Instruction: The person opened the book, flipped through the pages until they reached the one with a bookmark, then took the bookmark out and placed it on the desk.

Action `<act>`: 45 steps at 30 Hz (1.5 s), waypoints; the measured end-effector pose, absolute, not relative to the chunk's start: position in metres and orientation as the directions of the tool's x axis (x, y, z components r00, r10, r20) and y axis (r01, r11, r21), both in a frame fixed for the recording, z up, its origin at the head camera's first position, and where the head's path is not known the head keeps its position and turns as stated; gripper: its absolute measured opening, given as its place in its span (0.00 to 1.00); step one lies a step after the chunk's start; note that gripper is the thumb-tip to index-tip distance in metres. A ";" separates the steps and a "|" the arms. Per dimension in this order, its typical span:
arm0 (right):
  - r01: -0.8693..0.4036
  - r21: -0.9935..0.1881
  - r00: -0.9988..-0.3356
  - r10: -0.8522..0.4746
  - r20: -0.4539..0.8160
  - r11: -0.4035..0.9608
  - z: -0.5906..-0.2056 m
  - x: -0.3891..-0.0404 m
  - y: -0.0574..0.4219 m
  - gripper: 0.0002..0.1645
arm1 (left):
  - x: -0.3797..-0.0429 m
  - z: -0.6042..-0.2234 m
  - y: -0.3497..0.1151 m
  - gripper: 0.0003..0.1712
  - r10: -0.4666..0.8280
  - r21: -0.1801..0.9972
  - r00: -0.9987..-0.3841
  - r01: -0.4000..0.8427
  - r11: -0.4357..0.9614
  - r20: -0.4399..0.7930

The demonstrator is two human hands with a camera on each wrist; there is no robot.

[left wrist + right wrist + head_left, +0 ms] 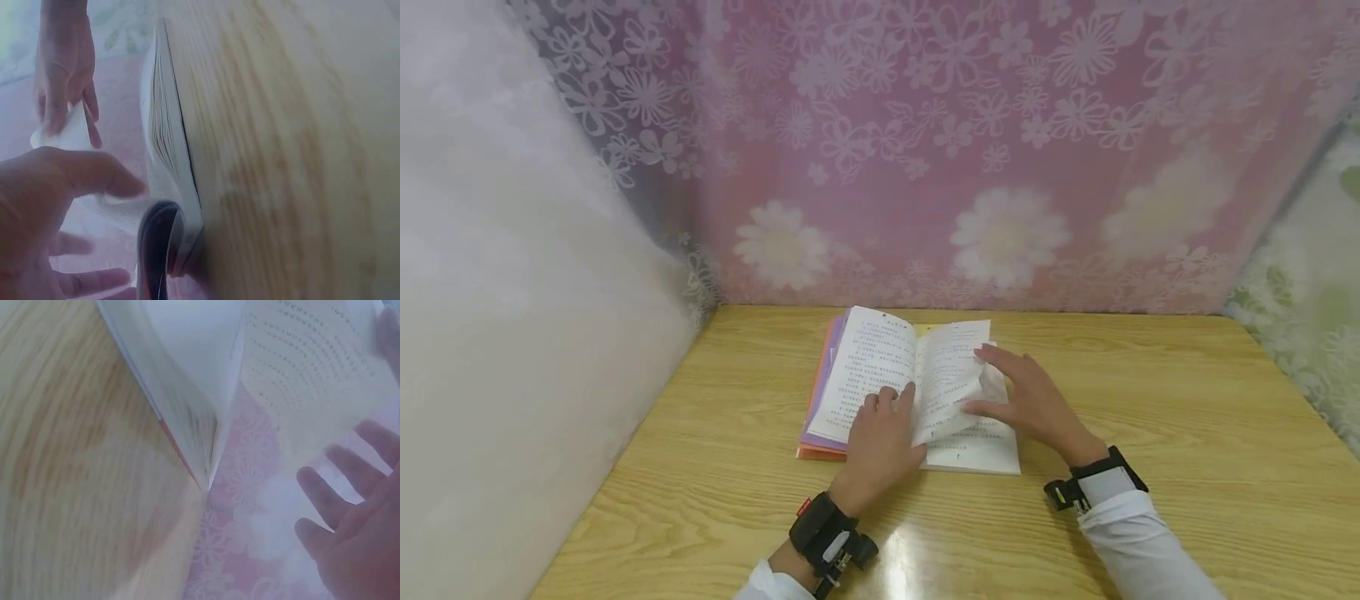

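Note:
An open book (872,358) with printed white pages lies on top of orange and purple covers (820,392). My left hand (883,437) rests on the lower part of its left page, thumb spread toward the spine. Over the right half, a loose page (951,375) stands raised and bends across the pages beneath. My right hand (1030,396) is at the outer edge of this page, its fingertips and thumb touching it. In the right wrist view, the fingers (331,500) are straight and spread. From the left wrist view, the book's page edges (164,119) show side-on.
The book lies on a wood-grain table (715,500). A pink flowered cloth (887,208) hangs behind, with a pale sheet (550,292) at the left and a green-patterned cloth (1300,292) at the right. Both wrists carry black straps (823,529) with small cameras.

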State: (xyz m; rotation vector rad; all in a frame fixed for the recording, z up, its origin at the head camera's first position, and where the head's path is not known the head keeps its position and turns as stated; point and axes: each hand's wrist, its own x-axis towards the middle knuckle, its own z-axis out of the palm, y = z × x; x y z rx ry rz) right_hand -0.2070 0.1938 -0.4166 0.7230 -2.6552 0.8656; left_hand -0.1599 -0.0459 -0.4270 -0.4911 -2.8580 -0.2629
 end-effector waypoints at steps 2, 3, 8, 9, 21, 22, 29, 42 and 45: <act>-0.508 -0.510 -0.858 -0.357 0.370 0.694 -0.417 -0.206 0.195 0.51 | -0.159 -0.427 -0.048 0.49 0.289 0.202 -0.919 0.347 0.916 0.269; -0.497 -0.521 -0.864 -0.345 0.366 0.694 -0.417 -0.206 0.196 0.51 | -0.159 -0.426 -0.049 0.49 0.277 0.243 -0.918 0.349 0.905 0.285; -0.434 -0.552 -0.899 -0.304 0.314 0.712 -0.417 -0.206 0.203 0.50 | -0.157 -0.422 -0.059 0.48 0.227 0.373 -0.877 0.397 0.838 0.424; -0.424 -0.555 -0.904 -0.301 0.303 0.715 -0.417 -0.205 0.204 0.50 | -0.157 -0.420 -0.061 0.48 0.218 0.377 -0.866 0.406 0.833 0.449; -0.383 -0.557 -0.924 -0.308 0.228 0.737 -0.423 -0.202 0.210 0.48 | -0.166 -0.420 -0.098 0.44 0.134 0.389 -0.895 0.315 0.865 0.426; -0.384 -0.553 -0.923 -0.309 0.227 0.739 -0.424 -0.202 0.210 0.47 | -0.166 -0.421 -0.100 0.44 0.135 0.387 -0.903 0.305 0.870 0.408; -0.380 -0.541 -0.925 -0.321 0.205 0.750 -0.428 -0.203 0.213 0.47 | -0.171 -0.430 -0.106 0.41 0.174 0.365 -0.945 0.270 0.891 0.276; -0.351 -0.527 -0.935 -0.322 0.150 0.774 -0.435 -0.205 0.218 0.48 | -0.176 -0.442 -0.117 0.36 0.324 0.397 -0.943 0.325 0.859 0.071; -0.347 -0.526 -0.935 -0.330 0.130 0.776 -0.436 -0.206 0.222 0.49 | -0.177 -0.442 -0.118 0.34 0.342 0.383 -0.939 0.333 0.862 0.047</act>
